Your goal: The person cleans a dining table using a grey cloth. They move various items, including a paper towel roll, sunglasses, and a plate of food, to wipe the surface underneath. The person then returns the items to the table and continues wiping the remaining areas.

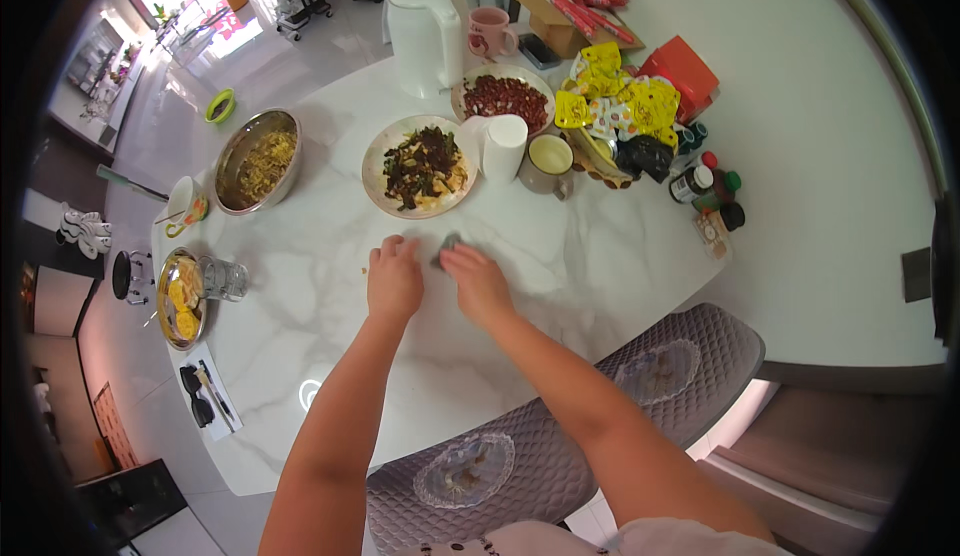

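Note:
My right hand rests low over the marble-patterned tabletop, its fingers on a small dark grey item that may be a crumpled cloth. Beside it, my left hand lies with curled fingers near the table surface; its fingertips are blurred, and whether anything is under them is hidden. A tiny orange-brown crumb sits just left of my left hand. Beyond both hands stands a plate of dark leafy food. A white cup-like container and a grey mug stand to the right of that plate.
Farther back are a white kettle, a pink mug and a plate of red food. Yellow packets and small bottles stand right. Left are a steel bowl, a drinking glass and sunglasses. Padded seating borders the near edge.

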`<state>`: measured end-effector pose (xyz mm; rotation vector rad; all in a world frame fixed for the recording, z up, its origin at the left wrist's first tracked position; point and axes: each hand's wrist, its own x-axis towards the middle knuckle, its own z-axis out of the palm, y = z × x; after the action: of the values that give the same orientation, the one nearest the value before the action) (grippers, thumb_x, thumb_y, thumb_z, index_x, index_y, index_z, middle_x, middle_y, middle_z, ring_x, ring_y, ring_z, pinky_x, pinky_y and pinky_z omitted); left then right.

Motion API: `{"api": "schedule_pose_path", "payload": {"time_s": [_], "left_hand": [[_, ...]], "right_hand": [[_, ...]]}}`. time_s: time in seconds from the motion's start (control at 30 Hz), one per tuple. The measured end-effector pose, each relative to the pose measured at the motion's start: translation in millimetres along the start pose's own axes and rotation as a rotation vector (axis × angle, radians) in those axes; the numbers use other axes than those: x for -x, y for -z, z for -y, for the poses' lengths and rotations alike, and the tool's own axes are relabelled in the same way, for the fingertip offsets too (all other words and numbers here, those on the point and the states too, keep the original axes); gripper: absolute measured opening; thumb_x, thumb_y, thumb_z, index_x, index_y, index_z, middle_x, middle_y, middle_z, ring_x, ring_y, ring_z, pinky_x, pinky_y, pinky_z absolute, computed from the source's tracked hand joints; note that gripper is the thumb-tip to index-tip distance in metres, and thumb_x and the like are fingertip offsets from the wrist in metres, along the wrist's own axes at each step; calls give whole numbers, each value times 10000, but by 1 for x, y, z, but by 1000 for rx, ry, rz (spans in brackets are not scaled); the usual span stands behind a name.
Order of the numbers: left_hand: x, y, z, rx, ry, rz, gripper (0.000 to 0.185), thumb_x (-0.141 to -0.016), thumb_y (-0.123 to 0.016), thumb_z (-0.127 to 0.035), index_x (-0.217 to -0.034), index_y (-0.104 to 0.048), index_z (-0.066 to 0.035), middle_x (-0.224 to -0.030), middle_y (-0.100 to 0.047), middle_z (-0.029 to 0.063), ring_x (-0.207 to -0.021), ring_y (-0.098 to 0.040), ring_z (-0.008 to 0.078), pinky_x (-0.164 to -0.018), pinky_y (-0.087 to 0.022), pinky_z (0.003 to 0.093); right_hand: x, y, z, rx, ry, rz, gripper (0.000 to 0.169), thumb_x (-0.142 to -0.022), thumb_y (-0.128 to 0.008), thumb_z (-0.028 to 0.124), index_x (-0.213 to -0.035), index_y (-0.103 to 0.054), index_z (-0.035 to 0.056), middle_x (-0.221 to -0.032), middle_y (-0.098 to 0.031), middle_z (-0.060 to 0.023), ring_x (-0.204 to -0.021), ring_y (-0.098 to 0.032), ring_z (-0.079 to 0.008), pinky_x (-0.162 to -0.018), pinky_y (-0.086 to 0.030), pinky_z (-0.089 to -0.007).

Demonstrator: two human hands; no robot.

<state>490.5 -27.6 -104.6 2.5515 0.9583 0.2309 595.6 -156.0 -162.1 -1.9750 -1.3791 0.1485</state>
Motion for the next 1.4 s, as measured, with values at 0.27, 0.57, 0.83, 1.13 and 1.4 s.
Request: {"api": "schedule_pose_path", "payload": {"time_s": [0.27, 0.57, 0.83, 1.13, 1.4], "left_hand": [[17, 1, 10, 70, 3, -4, 218, -783, -623, -39, -997, -632, -81, -1042, -588, 110, -870, -603, 314, -794, -504, 419], [104, 50, 48, 441, 258, -272, 162, -796, -625, 5, -949, -590, -31, -976, -538, 76, -694, -573, 161, -658, -495, 289], [113, 69, 104, 1383, 848, -101, 157, -849, -575, -120, -987, -542, -52, -861, -481, 13, -749, -502, 125, -743, -460, 278], [-3, 76, 91, 1312, 831, 15, 223, -925, -594, -247, -1020, -570, -46, -822, -514, 1, -689, -467, 104, -641, -461, 257], [-88, 33, 81, 960, 676, 194, 392, -996, -439, -362, -998, -560, 10, -698, -554, 53, -462, -399, 131, -435, -364, 297]], "right_hand": [[-50, 17, -45, 288, -293, -342, 343, -845, -494, 7, -1168, -606, -9, -1270, -567, -141, -1191, -505, -327, -1024, -404, -392], [-12, -63, 67, -2, 5, -4, 283, -920, -476, 93, -1153, -629, 45, -1215, -608, -115, -1193, -529, -283, -993, -433, -390], [-74, -14, -6, 191, -345, -373, 286, -889, -458, 27, -1130, -609, -4, -1141, -615, -163, -1047, -568, -337, -932, -456, -412], [-56, -9, 3, -108, -344, -86, 241, -929, -434, 84, -1031, -642, 20, -1033, -638, -152, -995, -587, -342, -911, -459, -417], [-22, -58, 69, -109, -4, -7, 279, -906, -507, 142, -1137, -630, 46, -1144, -615, -169, -1067, -579, -331, -915, -471, -395]]}}
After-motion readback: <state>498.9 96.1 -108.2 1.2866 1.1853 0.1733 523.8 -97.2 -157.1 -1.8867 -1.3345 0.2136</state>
